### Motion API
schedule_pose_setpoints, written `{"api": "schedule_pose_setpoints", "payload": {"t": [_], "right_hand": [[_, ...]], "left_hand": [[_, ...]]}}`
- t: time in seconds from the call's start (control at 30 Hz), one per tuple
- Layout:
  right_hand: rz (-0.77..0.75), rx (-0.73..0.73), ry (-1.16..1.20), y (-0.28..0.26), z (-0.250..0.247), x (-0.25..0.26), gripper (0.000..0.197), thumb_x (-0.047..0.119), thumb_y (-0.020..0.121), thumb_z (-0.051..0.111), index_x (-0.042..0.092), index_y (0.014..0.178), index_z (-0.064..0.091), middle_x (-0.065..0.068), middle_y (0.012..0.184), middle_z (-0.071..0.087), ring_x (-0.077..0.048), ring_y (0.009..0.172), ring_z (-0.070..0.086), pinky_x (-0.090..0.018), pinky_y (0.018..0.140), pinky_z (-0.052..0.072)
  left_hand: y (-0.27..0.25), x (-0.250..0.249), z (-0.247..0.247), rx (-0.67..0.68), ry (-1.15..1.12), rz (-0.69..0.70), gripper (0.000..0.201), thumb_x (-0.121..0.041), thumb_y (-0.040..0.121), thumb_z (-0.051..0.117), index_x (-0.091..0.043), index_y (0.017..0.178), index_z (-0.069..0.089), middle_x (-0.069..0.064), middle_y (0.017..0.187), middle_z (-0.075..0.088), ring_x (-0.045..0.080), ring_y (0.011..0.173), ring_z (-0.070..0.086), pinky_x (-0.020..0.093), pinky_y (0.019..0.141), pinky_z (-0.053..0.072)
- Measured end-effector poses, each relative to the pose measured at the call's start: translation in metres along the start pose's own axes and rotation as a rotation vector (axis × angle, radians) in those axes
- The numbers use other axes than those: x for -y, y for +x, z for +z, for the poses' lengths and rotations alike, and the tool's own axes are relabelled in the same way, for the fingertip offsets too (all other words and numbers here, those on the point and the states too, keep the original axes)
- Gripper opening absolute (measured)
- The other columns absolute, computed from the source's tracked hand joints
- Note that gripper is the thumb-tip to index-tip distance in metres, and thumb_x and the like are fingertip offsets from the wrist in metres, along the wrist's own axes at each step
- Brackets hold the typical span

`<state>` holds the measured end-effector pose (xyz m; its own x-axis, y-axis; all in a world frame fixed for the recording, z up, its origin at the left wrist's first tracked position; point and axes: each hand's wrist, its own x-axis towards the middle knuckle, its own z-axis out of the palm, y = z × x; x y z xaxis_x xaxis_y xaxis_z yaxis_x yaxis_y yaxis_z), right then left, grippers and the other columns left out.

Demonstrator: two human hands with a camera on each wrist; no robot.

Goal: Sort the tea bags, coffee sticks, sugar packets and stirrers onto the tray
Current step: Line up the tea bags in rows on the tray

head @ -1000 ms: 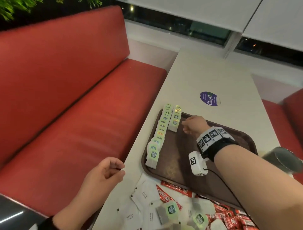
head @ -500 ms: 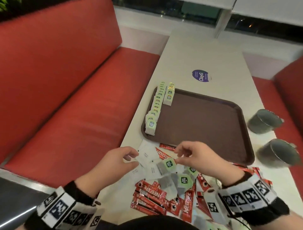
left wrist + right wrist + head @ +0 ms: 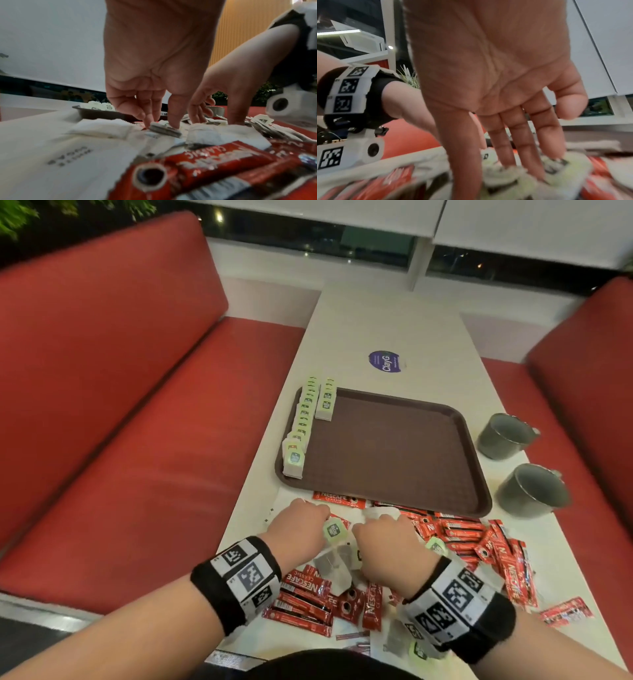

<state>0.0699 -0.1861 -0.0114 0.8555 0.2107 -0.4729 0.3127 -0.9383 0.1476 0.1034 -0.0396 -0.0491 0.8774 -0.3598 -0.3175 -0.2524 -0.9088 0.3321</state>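
Observation:
A brown tray (image 3: 394, 453) holds a long row of green-tagged tea bags (image 3: 301, 426) along its left rim and a short second row (image 3: 326, 402) beside it. In front of the tray lies a mixed pile of red coffee sticks (image 3: 308, 594), white sugar packets (image 3: 68, 155) and loose tea bags. My left hand (image 3: 161, 124) reaches down into the pile, and its finger and thumb pinch a tea bag tag (image 3: 165, 129). Just to the right, my right hand (image 3: 522, 166) presses straight fingers onto green-tagged tea bags (image 3: 570, 174).
Two grey metal mugs (image 3: 507, 436) (image 3: 531, 491) stand right of the tray. A purple round sticker (image 3: 385, 361) lies on the table beyond it. Red benches (image 3: 137, 405) flank both sides; the pile spreads to the table's near edge.
My right hand has come back from the tea bag rows on the tray to the pile. My left hand moved from the table's left edge onto the pile and took a tag.

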Motion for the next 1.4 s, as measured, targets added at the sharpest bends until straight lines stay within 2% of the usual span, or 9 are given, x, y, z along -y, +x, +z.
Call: {"api": "schedule_pose_setpoints", "payload": {"t": [0.17, 0.4, 0.6, 0.87, 1.0, 1.07, 1.13, 1.27, 1.4], "right_hand": [[0.009, 0.015, 0.196, 0.002, 0.013, -0.007, 0.027, 0.007, 0.083, 0.053, 0.018, 0.108, 0.055, -0.004, 0.105, 0.061, -0.027, 0.099, 0.057, -0.040, 0.087, 0.038], [0.023, 0.179, 0.684, 0.001, 0.008, -0.022, 0.056, 0.009, 0.076, 0.068, 0.028, 0.122, 0.041, 0.004, 0.092, 0.055, -0.011, 0.069, 0.055, -0.025, 0.054, 0.045], [0.013, 0.185, 0.785, 0.003, 0.007, -0.022, 0.052, 0.021, 0.079, 0.068, 0.026, 0.125, 0.044, 0.005, 0.097, 0.051, -0.010, 0.074, 0.052, -0.020, 0.057, 0.039], [0.026, 0.038, 0.895, 0.001, 0.004, -0.033, 0.020, 0.009, 0.082, 0.062, 0.023, 0.097, 0.063, 0.009, 0.073, 0.053, -0.005, 0.051, 0.043, -0.017, 0.045, 0.034], [-0.027, 0.055, 1.100, -0.009, -0.010, -0.052, 0.020, 0.007, 0.085, 0.061, 0.026, 0.086, 0.066, 0.008, 0.060, 0.056, -0.009, 0.043, 0.038, -0.024, 0.044, 0.030], [-0.101, 0.036, 1.160, -0.009, -0.019, -0.056, 0.022, 0.006, 0.086, 0.062, 0.027, 0.089, 0.068, 0.005, 0.071, 0.063, -0.012, 0.054, 0.049, -0.029, 0.052, 0.041], [-0.197, 0.028, 1.227, -0.006, -0.027, -0.056, 0.024, -0.002, 0.086, 0.061, 0.018, 0.097, 0.068, 0.001, 0.082, 0.067, -0.011, 0.068, 0.057, -0.025, 0.064, 0.049], [-0.287, 0.034, 1.297, 0.007, -0.035, -0.047, 0.031, -0.012, 0.085, 0.057, 0.011, 0.102, 0.066, -0.003, 0.087, 0.067, -0.012, 0.075, 0.060, -0.024, 0.066, 0.050], [-0.216, -0.081, 1.207, 0.022, -0.031, -0.042, 0.036, -0.007, 0.082, 0.062, 0.021, 0.104, 0.061, -0.003, 0.089, 0.068, -0.015, 0.070, 0.061, -0.033, 0.067, 0.050]], "left_hand": [[0.003, 0.004, 0.006, -0.007, -0.086, -0.027, 0.039, -0.015, 0.084, 0.056, -0.020, 0.123, 0.054, 0.007, 0.112, 0.060, 0.023, 0.109, 0.050, 0.034, 0.086, 0.048], [0.002, 0.004, 0.009, -0.040, -0.170, -0.031, 0.042, -0.015, 0.086, 0.058, -0.025, 0.126, 0.053, 0.005, 0.112, 0.058, 0.021, 0.108, 0.050, 0.030, 0.086, 0.045], [0.006, 0.003, 0.011, -0.053, -0.157, -0.023, 0.034, -0.017, 0.087, 0.058, -0.024, 0.120, 0.056, -0.001, 0.122, 0.047, 0.019, 0.115, 0.037, 0.028, 0.095, 0.037], [0.005, 0.007, 0.003, -0.062, -0.343, 0.007, 0.015, -0.013, 0.085, 0.055, -0.027, 0.078, 0.054, -0.008, 0.095, 0.053, 0.014, 0.102, 0.045, 0.023, 0.081, 0.038], [0.004, 0.009, -0.015, -0.038, -0.668, -0.008, 0.016, -0.014, 0.088, 0.051, -0.020, 0.074, 0.049, -0.003, 0.079, 0.055, 0.010, 0.061, 0.045, 0.016, 0.049, 0.036], [0.007, 0.007, -0.022, -0.007, -0.854, -0.034, 0.020, -0.012, 0.086, 0.047, -0.023, 0.069, 0.045, -0.002, 0.071, 0.045, 0.014, 0.064, 0.039, 0.023, 0.057, 0.035], [0.012, 0.002, -0.025, 0.057, -1.056, -0.086, 0.019, -0.011, 0.083, 0.045, -0.024, 0.068, 0.046, 0.001, 0.073, 0.043, 0.018, 0.071, 0.042, 0.031, 0.065, 0.040], [0.009, -0.007, -0.032, 0.378, -1.406, -0.083, 0.014, -0.003, 0.092, 0.038, -0.009, 0.092, 0.051, 0.017, 0.087, 0.057, 0.026, 0.075, 0.061, 0.035, 0.063, 0.055], [0.004, 0.000, -0.035, 0.678, -1.634, -0.027, 0.033, -0.030, 0.095, 0.040, -0.009, 0.114, 0.058, 0.015, 0.096, 0.067, 0.031, 0.091, 0.067, 0.040, 0.075, 0.058]]}}
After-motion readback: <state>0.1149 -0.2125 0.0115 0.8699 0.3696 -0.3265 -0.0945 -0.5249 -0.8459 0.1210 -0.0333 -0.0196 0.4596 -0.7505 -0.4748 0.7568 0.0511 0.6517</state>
